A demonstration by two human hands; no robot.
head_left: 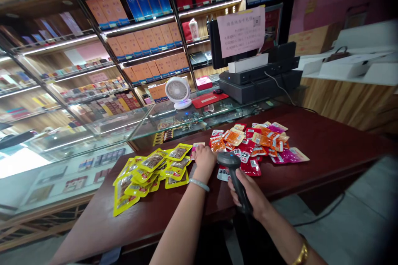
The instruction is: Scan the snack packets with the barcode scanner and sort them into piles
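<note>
My right hand [250, 194] is wrapped round the handle of a black barcode scanner [230, 161], its head tilted over the tabletop. My left hand [204, 159] has its fingers curled down on a small pink-and-white snack packet [198, 145], mostly hidden beneath them. Left of that hand lies a loose pile of yellow snack packets [152, 160] with clear windows. On the other side, close beyond the scanner, is a heap of red and orange snack packets [248, 143], with purple packets [289, 156] at its right edge.
The dark red table [329, 136] abuts a glass display counter [139, 126]. On the counter stand a white fan [178, 91], a red mouse pad [209, 99] and a monitor [214, 45] with a pink notice. Boxed goods fill the shelves behind. A black cable [323, 215] trails at lower right.
</note>
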